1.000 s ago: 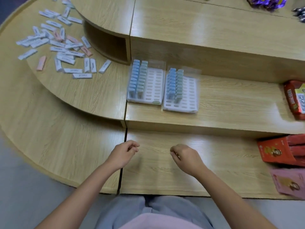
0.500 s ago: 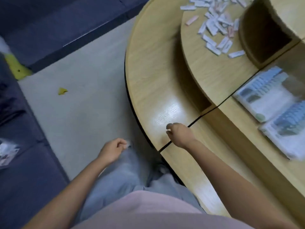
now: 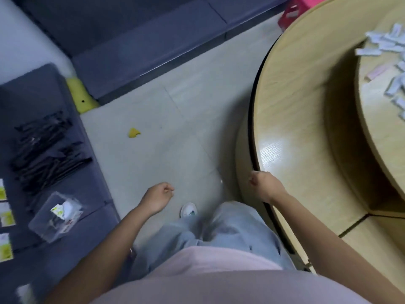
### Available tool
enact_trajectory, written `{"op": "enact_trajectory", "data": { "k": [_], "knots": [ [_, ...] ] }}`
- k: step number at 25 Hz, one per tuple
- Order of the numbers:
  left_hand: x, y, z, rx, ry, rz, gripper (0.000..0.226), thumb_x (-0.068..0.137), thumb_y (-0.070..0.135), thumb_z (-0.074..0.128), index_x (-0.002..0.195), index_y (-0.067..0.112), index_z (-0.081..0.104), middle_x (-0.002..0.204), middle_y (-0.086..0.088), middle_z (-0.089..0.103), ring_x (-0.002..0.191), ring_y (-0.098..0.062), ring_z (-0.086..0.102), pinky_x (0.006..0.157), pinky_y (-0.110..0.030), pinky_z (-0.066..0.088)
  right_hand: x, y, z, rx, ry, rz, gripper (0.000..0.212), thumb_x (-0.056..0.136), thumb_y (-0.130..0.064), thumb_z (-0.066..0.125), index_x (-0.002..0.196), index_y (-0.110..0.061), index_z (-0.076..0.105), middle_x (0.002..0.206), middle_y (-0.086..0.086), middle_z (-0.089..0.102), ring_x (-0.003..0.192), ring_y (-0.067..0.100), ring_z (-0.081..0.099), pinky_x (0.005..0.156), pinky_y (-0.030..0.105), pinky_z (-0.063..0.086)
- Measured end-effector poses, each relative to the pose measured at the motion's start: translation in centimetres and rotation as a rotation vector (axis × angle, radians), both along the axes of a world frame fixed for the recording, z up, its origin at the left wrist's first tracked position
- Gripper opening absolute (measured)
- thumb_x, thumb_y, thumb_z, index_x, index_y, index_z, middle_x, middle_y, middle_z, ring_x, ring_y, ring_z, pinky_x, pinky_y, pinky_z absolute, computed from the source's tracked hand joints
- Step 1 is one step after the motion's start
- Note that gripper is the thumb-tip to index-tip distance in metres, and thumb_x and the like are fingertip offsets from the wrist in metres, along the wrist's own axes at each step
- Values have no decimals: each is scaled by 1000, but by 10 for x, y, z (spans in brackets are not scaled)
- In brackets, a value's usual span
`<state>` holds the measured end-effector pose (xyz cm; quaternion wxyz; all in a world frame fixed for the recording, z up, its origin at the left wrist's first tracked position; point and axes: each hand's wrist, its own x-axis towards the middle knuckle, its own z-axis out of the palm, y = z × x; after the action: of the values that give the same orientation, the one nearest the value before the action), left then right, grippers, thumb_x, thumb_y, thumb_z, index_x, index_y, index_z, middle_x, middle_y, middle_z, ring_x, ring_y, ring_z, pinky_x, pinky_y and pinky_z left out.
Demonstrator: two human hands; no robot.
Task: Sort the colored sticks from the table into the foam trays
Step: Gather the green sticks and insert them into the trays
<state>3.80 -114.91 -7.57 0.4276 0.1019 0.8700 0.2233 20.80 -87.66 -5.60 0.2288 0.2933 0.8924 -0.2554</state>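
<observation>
Since the earlier frame the view has been swung further left and down, so that the pale tiled floor (image 3: 175, 119) is now seen across the middle and the scattered white and pale blue sticks (image 3: 385, 43) have been carried to the upper right edge. These sticks are spread on the raised inner tier of the round light wooden tabletop (image 3: 291, 110), with a single pink stick (image 3: 380, 71) lying just below them, and all are blurred. The left hand (image 3: 156, 197) has been lowered over the floor, well apart from the tabletop; its fingers are curled in toward the palm and nothing is seen held. The right hand (image 3: 265, 185) is held at the tabletop's outer rim, its fingers likewise curled in and empty as far as can be told. A white shoe (image 3: 188, 210) is seen between the hands above light blue trousers. A small yellow scrap (image 3: 134, 132) lies on the floor. On the dark blue sofa (image 3: 92, 25) at the left, a clear plastic box (image 3: 55, 216) is placed near a heap of black strips (image 3: 43, 145).
</observation>
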Motion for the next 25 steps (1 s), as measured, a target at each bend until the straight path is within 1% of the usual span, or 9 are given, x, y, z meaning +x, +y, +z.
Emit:
{"op": "enact_trajectory", "data": {
  "k": [4,6,7,9,11,13,18,22,25],
  "knots": [
    [-100,52,9,35,38,-130,18,90,11,57,106,11,65,106,-9,68,101,-24,63,95,-34,47,-26,7,-6,-34,-43,-129,15,93,-19,45,87,-11,56,101,19,65,93,33,60,65,29,35],
    [-143,92,5,58,49,-205,17,90,12,57,105,13,65,104,-9,68,99,-23,64,95,-34,47,-42,23,-15,-48,-73,-178,12,92,-17,44,82,-12,50,100,19,64,91,33,60,64,29,35],
    [-160,110,2,63,50,-234,17,90,12,57,106,13,65,104,-9,68,99,-23,64,94,-34,47,-52,33,-20,-57,-90,-192,11,91,-16,44,82,-12,49,100,18,64,91,32,60,64,29,36],
    [-191,145,-1,67,48,-272,18,91,13,56,107,13,65,105,-8,68,99,-23,64,94,-34,47,-79,60,-32,-67,-93,-216,15,90,-16,44,92,-8,57,103,16,64,95,32,60,67,31,41],
    [-221,179,-4,56,30,-259,17,91,14,56,105,16,65,105,-7,68,98,-22,63,94,-34,48,-119,101,-42,-59,-58,-249,23,91,-18,44,102,-9,62,106,14,66,95,30,61,72,33,48],
    [-249,206,2,23,4,-250,17,91,13,56,105,15,64,103,-7,68,97,-21,63,92,-31,47,-167,146,-39,-59,-22,-275,24,91,-21,45,103,-11,63,104,12,66,92,30,61,73,35,51],
    [-334,292,9,-7,3,-264,17,91,9,55,104,13,64,99,-6,68,93,-20,62,87,-27,45,-289,262,-3,-42,78,-254,10,87,-13,45,88,-8,54,91,11,61,85,33,59,64,34,47],
    [-406,376,-1,34,0,-238,17,90,5,54,101,13,65,96,-5,68,92,-22,64,88,-29,45,-351,347,3,-14,124,-335,17,85,-11,45,94,-8,59,93,10,63,85,32,58,70,40,52],
    [-467,448,-14,6,-5,-344,17,90,7,54,102,13,64,96,-7,68,92,-23,64,80,-26,45,-376,395,-9,2,84,-445,14,86,-12,44,89,-8,57,86,6,59,82,31,58,63,34,48]
  ]
}}
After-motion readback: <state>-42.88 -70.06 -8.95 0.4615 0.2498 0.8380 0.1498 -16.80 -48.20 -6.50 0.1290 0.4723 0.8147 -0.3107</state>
